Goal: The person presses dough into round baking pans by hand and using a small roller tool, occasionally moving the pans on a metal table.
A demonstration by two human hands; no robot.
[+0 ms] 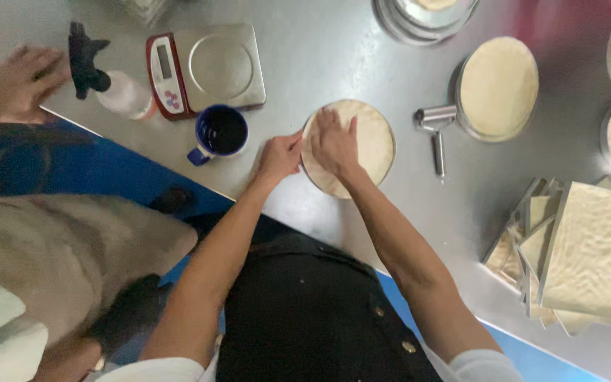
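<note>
A matt, pale dough sheet (pixel 365 145) is pressed into a round metal pan (pixel 389 164) on the brushed steel surface (pixel 334 56). At ten o'clock a glossy blue mug (pixel 219 132) is seen; at three o'clock, a shiny metal roller (pixel 434 126).

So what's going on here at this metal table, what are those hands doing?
A person in a dark apron is pressing pale dough into a round tin on the steel table. The right hand lies flat on the dough, while the left hand touches the tin's rim. A blue mug, a kitchen scale and a small roller lie close by. Another dough-lined round tin sits to the right, and square tins are stacked nearer the edge. Another person's hand rests at the far left.
</note>
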